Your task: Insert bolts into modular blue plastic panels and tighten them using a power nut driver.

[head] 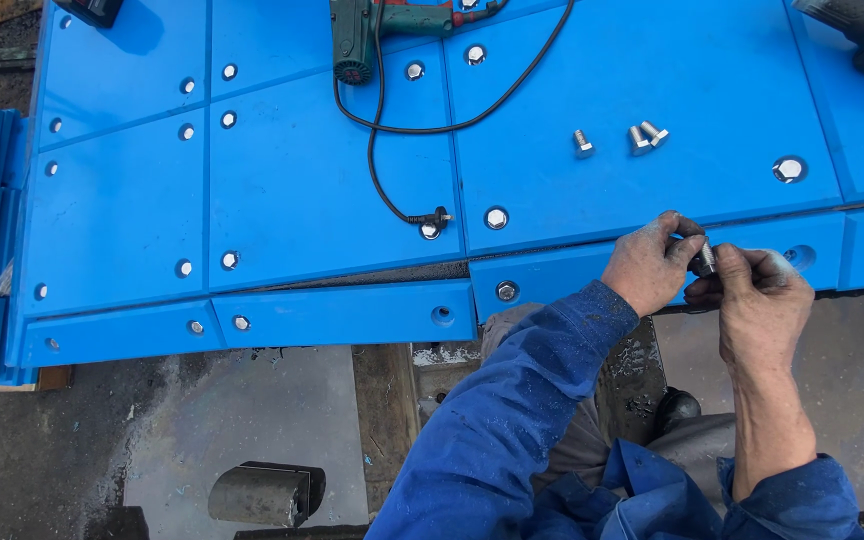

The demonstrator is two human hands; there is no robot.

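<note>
Pinching one bolt (704,258) between both hands, your left hand (649,265) and right hand (760,300) are closing on it above the panel edge. Three loose bolts (640,137), possibly, are lying on blue panels (332,190); one drill (372,25) is resting over wet concrete (242,410).

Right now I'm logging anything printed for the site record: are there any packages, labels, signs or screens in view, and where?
None: no package, label, sign or screen shows.
What is in view: blue panels with bolts, a green power tool at the top edge, three loose bolts, and a small metal part held between the left hand and right hand.
</note>
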